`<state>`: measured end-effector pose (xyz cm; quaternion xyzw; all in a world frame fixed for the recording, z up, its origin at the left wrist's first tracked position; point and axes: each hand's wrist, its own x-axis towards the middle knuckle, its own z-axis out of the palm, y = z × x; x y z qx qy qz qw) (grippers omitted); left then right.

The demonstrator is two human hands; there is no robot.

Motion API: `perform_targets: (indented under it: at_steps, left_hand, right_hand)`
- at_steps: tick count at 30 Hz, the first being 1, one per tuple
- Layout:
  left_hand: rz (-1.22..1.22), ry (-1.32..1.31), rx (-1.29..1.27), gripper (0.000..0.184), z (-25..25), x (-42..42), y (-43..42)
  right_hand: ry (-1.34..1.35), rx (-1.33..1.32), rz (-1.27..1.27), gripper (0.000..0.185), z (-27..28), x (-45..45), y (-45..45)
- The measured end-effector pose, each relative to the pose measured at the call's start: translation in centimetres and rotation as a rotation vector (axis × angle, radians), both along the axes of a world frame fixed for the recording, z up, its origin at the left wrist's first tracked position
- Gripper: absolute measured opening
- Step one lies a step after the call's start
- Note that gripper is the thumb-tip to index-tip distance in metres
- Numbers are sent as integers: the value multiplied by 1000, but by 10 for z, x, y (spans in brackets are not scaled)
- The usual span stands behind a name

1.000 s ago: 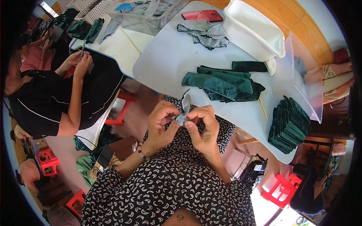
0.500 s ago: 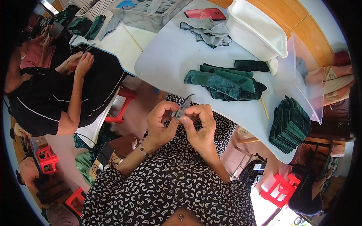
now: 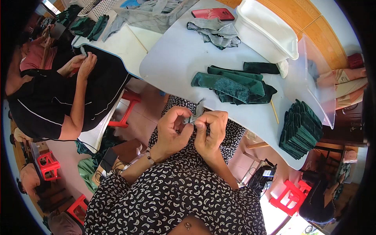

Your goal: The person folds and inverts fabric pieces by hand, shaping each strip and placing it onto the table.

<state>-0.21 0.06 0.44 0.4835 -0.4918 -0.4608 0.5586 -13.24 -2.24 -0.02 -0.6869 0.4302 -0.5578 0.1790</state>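
Observation:
Both my hands are raised over my lap, close to the table's near edge. Between the fingertips is a small grey piece of fabric [image 3: 199,109], its dark-edged end sticking up. My left hand [image 3: 172,131] pinches its lower left part between thumb and bent fingers. Thumb and forefinger of my right hand [image 3: 211,131] press on it from the other side; part of the fabric is hidden by the fingers. Beyond them on the table lie loose green velvet pieces [image 3: 227,86], and a neat stack of green velvet pieces [image 3: 300,131] stands to the right.
A crumpled grey cloth [image 3: 215,33], a red phone [image 3: 213,14] and a white tub [image 3: 268,31] are at the back of the table [image 3: 168,66]. A yellow stick [image 3: 275,112] lies near the stack. At left, a co-worker's hands [image 3: 82,64] hold a small grey piece.
My hands have shifted slightly right with the grey fabric, and its upper end now shows a broader grey face. The co-worker's grey piece has turned more upright.

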Motion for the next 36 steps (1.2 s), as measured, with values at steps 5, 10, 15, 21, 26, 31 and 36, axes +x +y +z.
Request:
perform_targets:
  at_steps: [5,10,15,21,26,31,36]
  left_hand:
    - [-16,14,-170,24,-17,3,-5]
    - [-11,50,-93,27,-13,3,-2]
    - [-39,71,-110,30,-13,7,-4]
    - [15,16,-60,30,-20,9,-6]
    - [55,177,-35,39,-19,16,-7]
    - [15,-53,-143,41,-15,12,-1]
    - [26,-45,-149,39,-13,7,-2]
  right_hand:
    - [46,-133,18,9,3,-1,1]
    - [43,-140,144,10,4,-8,-2]
    - [-353,426,118,13,1,-3,8]
    - [-98,121,197,10,6,-11,1]
    - [-139,149,183,10,1,-4,3]
    - [-117,269,173,14,5,-3,-1]
    - [-100,234,115,11,0,-3,3]
